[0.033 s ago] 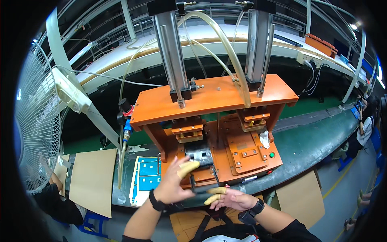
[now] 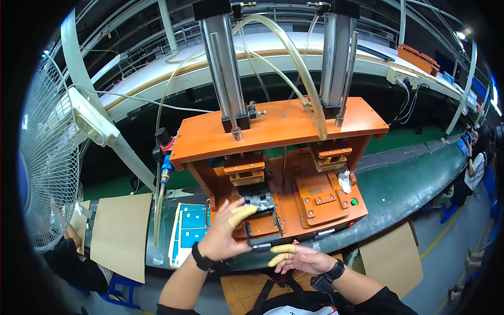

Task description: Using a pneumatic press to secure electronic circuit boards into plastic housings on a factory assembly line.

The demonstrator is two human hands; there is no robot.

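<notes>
A black plastic frame, with a broad grey-black upper part and thin side bars, lies tilted over the left orange fixture of a press. My left hand grips its left side, the covered finger across the upper part and the thumb by the lower left corner. Just right of the frame's lower edge, my right hand has its fingers apart and nothing visible in them. Yellow finger covers sit on both hands. Whether the right fingertips touch the frame is hard to see.
Two cylinders rise above the orange press. A second fixture with a green button stands right. Left are blue-and-white sheets, a cardboard panel and a fan. Other people sit at both sides.
The black frame, blurred before, is now sharp, its upper part slightly lower and its lower bar nearer the left thumb. Both hands stay almost in place.
</notes>
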